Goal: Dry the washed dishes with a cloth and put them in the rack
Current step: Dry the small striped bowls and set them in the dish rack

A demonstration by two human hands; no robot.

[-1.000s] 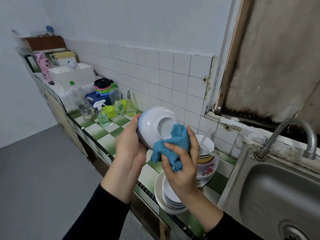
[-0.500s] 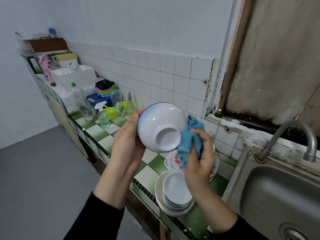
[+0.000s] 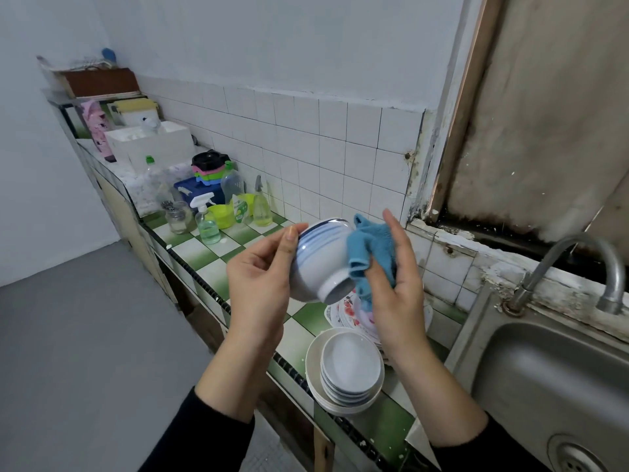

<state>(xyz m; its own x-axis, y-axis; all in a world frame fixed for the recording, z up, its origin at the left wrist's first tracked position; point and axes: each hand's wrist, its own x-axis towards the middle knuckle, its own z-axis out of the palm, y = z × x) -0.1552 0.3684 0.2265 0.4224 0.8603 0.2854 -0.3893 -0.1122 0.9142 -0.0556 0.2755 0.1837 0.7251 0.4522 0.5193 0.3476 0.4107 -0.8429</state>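
Observation:
My left hand (image 3: pixel 262 270) grips a white bowl with blue stripes (image 3: pixel 318 258) by its rim, held on its side with the foot ring pointing down and right. A blue cloth (image 3: pixel 369 252) lies against the bowl's outer wall, pressed there by my right hand (image 3: pixel 394 277), whose fingers point upward around the cloth. Below the hands, a stack of small white dishes (image 3: pixel 350 367) sits on a larger white plate (image 3: pixel 313 369). Behind it lie flowered plates (image 3: pixel 347 310), partly hidden by my right wrist.
The green-and-white tiled counter (image 3: pixel 200 250) carries spray bottles (image 3: pixel 207 223), a glass jar (image 3: pixel 177 218), a yellow-green cup (image 3: pixel 221 216) and stacked plastic tubs (image 3: pixel 207 172) at the back left. A steel sink (image 3: pixel 558 386) with a tap (image 3: pixel 578 264) is at the right.
The bowl has turned from base-toward-me to lying on its side. My right hand with the cloth has slid round to the bowl's right wall, fingers now pointing up.

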